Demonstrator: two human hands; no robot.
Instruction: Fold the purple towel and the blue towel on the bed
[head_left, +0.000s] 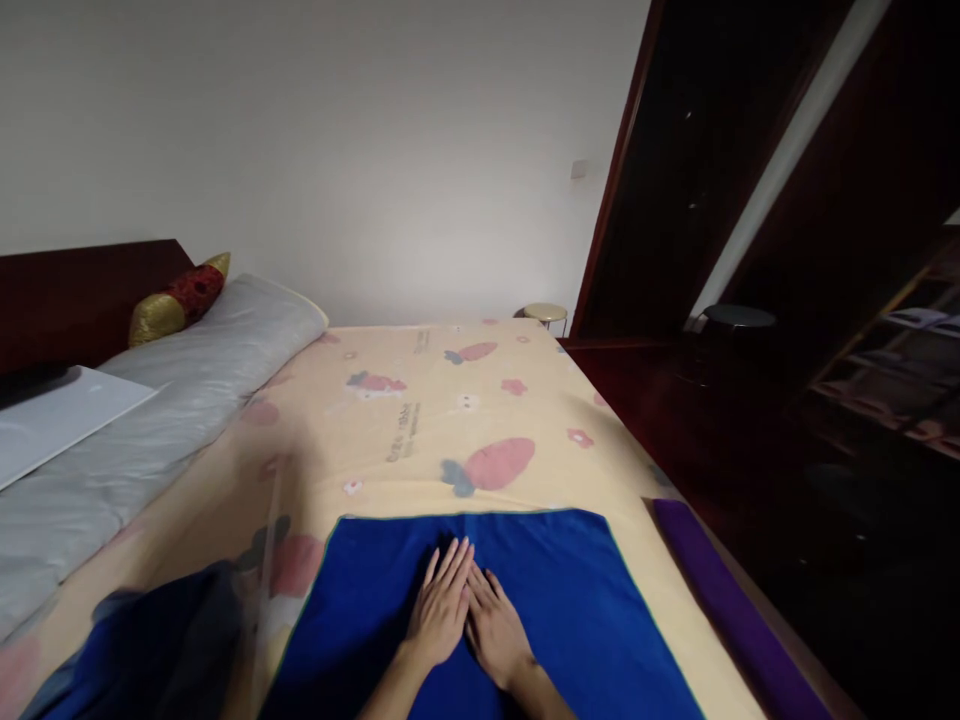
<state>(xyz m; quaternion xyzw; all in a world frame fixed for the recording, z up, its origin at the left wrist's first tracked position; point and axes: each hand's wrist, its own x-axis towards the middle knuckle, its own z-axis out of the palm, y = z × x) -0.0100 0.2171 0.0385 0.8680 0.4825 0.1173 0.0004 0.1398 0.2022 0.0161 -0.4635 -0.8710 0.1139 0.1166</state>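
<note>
A blue cloth [577, 590] with a thin green edge lies spread on the bed, its near part running out of view. Flat on its middle rests my left hand [441, 605], fingers stretched out and pointing away from me. My right hand [496, 625] lies palm down right beside it, and the fingertips of the two hands touch. Neither hand holds anything.
The bed sheet [420, 420] is cream with strawberry prints. Dark blue fabric [157, 640] lies at the lower left, a purple folded strip [720, 590] along the right edge. Grey bedding [217, 350], a red and gold cushion [184, 300] and a white board [67, 415] are left. A stool [545, 311] stands beyond.
</note>
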